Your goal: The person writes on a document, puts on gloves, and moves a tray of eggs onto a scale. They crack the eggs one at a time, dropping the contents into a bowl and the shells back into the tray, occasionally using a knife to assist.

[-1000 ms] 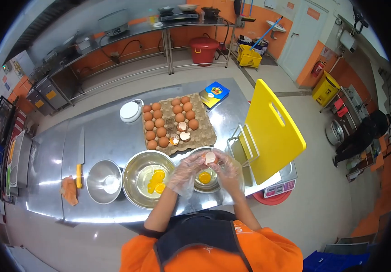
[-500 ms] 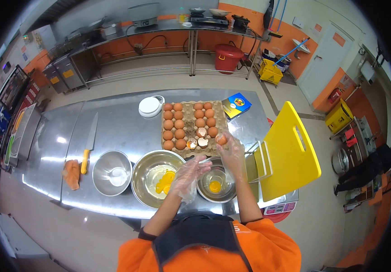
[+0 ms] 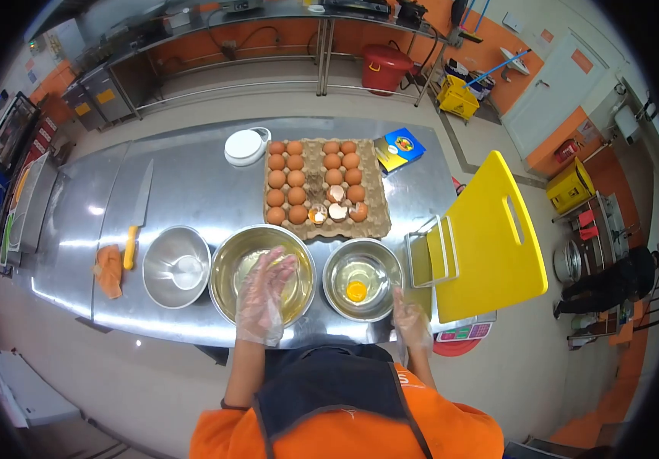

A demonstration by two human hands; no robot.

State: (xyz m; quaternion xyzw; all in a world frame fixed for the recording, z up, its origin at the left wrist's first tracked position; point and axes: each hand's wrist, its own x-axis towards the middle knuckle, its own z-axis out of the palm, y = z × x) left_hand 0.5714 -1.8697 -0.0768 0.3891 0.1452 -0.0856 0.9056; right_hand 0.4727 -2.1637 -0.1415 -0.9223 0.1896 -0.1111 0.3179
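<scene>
My left hand [image 3: 264, 294], in a clear plastic glove, is open with fingers stretched over the large steel bowl [image 3: 219, 302], hiding much of what lies inside. My right hand [image 3: 412, 325], also gloved, is beside the right rim of the smaller steel bowl [image 3: 332, 302]; its fingers point forward, partly blurred, with nothing visible in them. That bowl contains clear egg white and a yellow yolk [image 3: 356, 291]. Beyond the bowls stands a cardboard egg tray [image 3: 375, 183] with several brown eggs [image 3: 297, 178] and cracked eggshells [image 3: 337, 213] in its near rows.
Left of the bowls are another steel bowl [image 3: 163, 279] with white contents, a yellow-handled knife [image 3: 138, 206] and an orange cloth [image 3: 108, 271]. A white round device [image 3: 245, 147] and blue-yellow box [image 3: 400, 151] flank the tray. A yellow cutting board [image 3: 490, 252] stands in a rack at right.
The eggshell from my right hand now sits in the tray, and that hand has drawn back beside the smaller bowl. My left hand has moved left over the large bowl.
</scene>
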